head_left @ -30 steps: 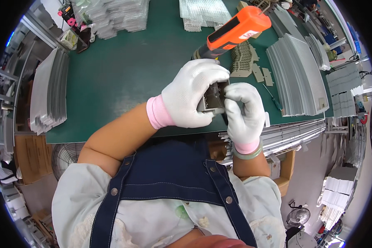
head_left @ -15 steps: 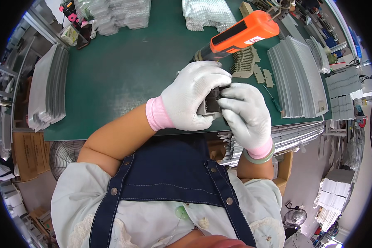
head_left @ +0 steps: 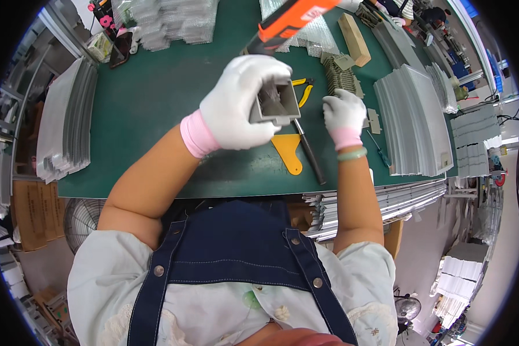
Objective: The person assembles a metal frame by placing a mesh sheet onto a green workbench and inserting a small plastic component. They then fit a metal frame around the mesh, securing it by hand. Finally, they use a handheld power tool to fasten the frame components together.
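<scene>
A grey square-tube housing is gripped in my gloved left hand, its hollow end facing up toward me. Past that hand slants an orange and black power screwdriver; whether its dark end touches the glove is hidden. My gloved right hand reaches out at the right with curled fingers, over the spot beside a stack of beige notched plates. Something beneath its fingertips cannot be made out. One loose beige plate lies just right of this hand.
Between my hands lie yellow-handled pliers, a black-handled tool and a yellow scraper. A teal screwdriver rests near stacked grey panels. Farther off are a wooden block and bubble-wrap bundles. More panels stand left.
My right hand has let go of the housing and moved right to the beige plates. My left hand has shifted left and away with the housing. The power screwdriver has swung up and left.
</scene>
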A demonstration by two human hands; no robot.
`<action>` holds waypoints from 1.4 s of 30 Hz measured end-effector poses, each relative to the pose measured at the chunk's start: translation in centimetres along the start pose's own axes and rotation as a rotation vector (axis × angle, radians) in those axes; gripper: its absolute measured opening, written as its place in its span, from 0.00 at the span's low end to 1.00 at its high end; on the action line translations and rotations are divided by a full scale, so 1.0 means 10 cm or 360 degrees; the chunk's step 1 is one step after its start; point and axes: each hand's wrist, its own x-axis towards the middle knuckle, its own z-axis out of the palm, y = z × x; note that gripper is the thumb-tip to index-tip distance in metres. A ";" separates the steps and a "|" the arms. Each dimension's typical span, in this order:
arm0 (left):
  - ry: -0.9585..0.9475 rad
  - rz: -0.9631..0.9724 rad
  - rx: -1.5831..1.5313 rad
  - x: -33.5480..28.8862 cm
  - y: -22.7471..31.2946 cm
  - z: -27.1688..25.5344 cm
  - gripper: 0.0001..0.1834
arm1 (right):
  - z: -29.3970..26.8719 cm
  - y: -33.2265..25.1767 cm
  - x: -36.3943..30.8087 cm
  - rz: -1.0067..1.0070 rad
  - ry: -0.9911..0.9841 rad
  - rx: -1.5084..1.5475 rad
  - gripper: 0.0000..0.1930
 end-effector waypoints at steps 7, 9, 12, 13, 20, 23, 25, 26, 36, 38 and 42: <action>-0.0102 -0.0054 0.0184 -0.30 -0.02 0.03 0.35 | 0.25 -0.24 0.33 0.0151 -0.0894 -0.0983 0.17; -0.0095 -0.0044 0.0175 -0.34 -0.02 -0.01 0.35 | 0.22 -0.30 0.41 0.0137 -0.0942 -0.1019 0.18; -0.0061 0.0029 0.0119 -0.38 -0.01 0.03 0.37 | 0.31 -0.23 0.41 0.0108 -0.0907 -0.1019 0.18; -0.0043 0.0060 0.0110 -0.38 0.00 0.04 0.38 | 0.30 -0.23 0.41 0.0085 -0.0866 -0.1003 0.19; -0.0075 -0.0006 0.0086 -0.39 0.05 0.09 0.38 | -0.23 -0.40 0.05 -0.0247 0.0421 0.0697 0.04; -0.0076 -0.0025 0.0063 -0.41 0.13 0.16 0.38 | -1.01 -1.00 -0.38 -0.0557 0.0429 0.1154 0.09; -0.0031 -0.0011 0.0072 -0.43 0.17 0.21 0.38 | -1.12 -1.15 -0.52 -0.0719 0.0472 0.0889 0.13; -0.0007 0.0004 0.0074 -0.44 0.20 0.23 0.38 | -1.11 -1.16 -0.55 -0.0755 0.0504 0.0766 0.15; -0.0071 0.0033 -0.0058 -0.44 0.39 0.25 0.36 | -1.23 -1.10 -0.64 -0.1002 0.0360 0.0698 0.15; -0.0078 0.0034 -0.0068 -0.45 0.39 0.26 0.36 | -1.30 -1.11 -0.70 -0.1056 0.0391 0.0545 0.16; -0.0090 0.0026 -0.0171 -0.40 0.41 0.21 0.35 | -1.34 -1.10 -0.76 -0.0857 0.0308 0.0602 0.22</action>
